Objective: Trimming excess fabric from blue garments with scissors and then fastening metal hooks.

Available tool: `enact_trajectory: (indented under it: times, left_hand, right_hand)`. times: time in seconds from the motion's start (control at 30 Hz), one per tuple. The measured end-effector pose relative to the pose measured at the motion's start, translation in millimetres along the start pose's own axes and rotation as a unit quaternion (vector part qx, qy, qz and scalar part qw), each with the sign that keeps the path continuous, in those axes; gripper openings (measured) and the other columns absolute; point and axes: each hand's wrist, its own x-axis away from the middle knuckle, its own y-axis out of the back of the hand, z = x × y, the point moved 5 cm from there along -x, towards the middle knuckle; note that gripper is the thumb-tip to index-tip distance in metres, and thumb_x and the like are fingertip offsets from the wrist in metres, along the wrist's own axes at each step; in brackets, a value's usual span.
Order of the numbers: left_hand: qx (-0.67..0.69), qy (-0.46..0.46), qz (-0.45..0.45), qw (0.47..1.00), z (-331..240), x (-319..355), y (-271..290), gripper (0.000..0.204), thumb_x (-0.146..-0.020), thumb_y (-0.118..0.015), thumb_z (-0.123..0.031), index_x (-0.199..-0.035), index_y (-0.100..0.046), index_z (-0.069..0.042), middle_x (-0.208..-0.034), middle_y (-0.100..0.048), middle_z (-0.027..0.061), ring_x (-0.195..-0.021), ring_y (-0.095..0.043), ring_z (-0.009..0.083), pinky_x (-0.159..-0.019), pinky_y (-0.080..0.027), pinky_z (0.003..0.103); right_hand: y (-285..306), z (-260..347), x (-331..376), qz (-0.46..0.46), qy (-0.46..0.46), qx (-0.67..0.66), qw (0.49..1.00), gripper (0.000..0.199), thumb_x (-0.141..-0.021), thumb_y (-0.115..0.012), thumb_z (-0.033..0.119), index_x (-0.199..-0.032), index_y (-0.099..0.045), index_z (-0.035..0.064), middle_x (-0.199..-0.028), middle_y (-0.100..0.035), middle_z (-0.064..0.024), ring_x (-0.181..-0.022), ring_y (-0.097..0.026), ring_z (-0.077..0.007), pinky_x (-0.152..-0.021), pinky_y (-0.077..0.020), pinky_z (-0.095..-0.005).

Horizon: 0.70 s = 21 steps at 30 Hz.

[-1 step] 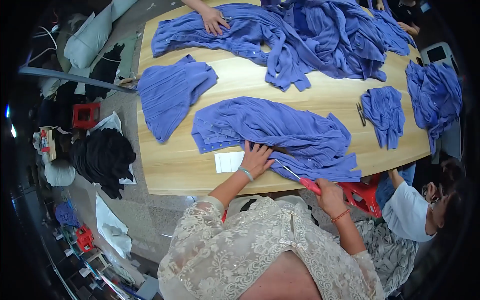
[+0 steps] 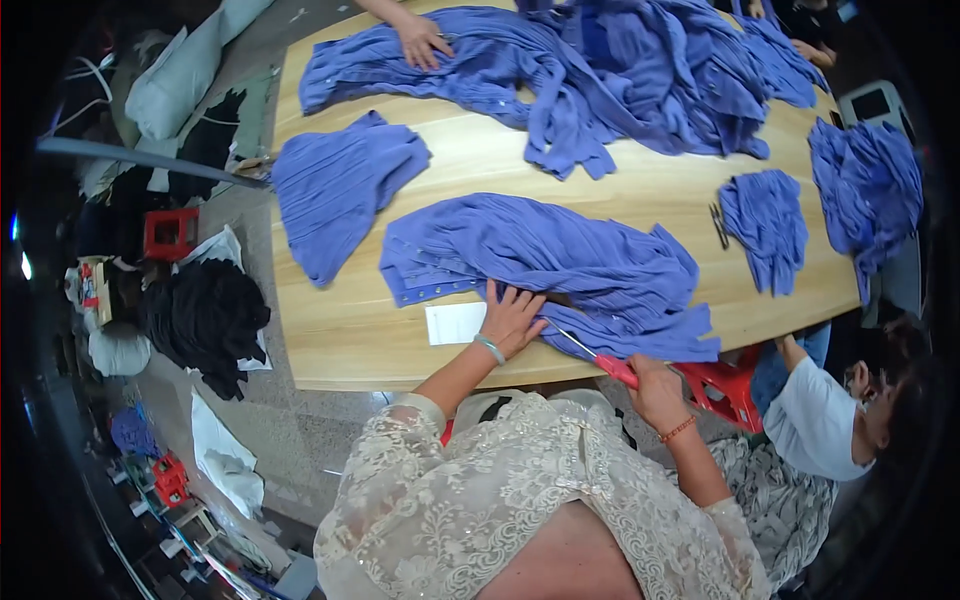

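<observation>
We judge the blue garment (image 2: 560, 270) at frame centre soft and limp: left hand (image 2: 512, 318) presses it flat on the desk (image 2: 340, 340), right hand (image 2: 655, 385) grips red-handled scissors (image 2: 600, 358).

No visible change — same moment

Counts on desk (image 2: 640, 205)
5 blue garment lots beyond the hands, 1 white paper slip (image 2: 455, 323), 1 red-handled scissors (image 2: 600, 357), 1 dark snips (image 2: 718, 226).

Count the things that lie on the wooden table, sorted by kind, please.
Blue garments or heaps: 5, e.g. the pleated garment
White paper slip: 1
Red-handled scissors: 1
Dark scissors: 1
Total: 8
</observation>
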Motion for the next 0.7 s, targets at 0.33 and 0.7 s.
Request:
enact_trajectory:
  times: [0.33, 0.7]
  left_hand:
    - [0.032, -0.182, 0.057, 0.981, -71, -39, -26, 0.059, -0.087, -0.064, -0.034, -0.141, -0.046, -0.02, -0.153, -0.034, 0.0076, -0.143, -0.026, 0.0316, -0.11, -0.023, 0.058]
    - [0.0, -0.136, 0.126, 0.983, -78, -52, -63, 0.061, -0.092, -0.053, -0.047, -0.147, -0.036, -0.027, -0.154, -0.033, 0.0036, -0.131, -0.039, 0.0327, -0.089, -0.037, 0.062]
  right_hand:
    - [22, -44, 9, -0.032, 0.002, 0.005, 0.999, 0.016, -0.078, -0.067, 0.012, -0.093, -0.063, 0.0087, -0.083, -0.064, -0.0147, -0.082, -0.061, -0.0339, -0.072, -0.0472, -0.0453]
    - [23, -93, 49, 0.038, -0.055, 0.063, 0.996, 0.02, -0.083, -0.065, 0.026, -0.088, -0.06, 0.0072, -0.072, -0.064, -0.0187, -0.07, -0.065, -0.0367, -0.063, -0.0502, -0.048]
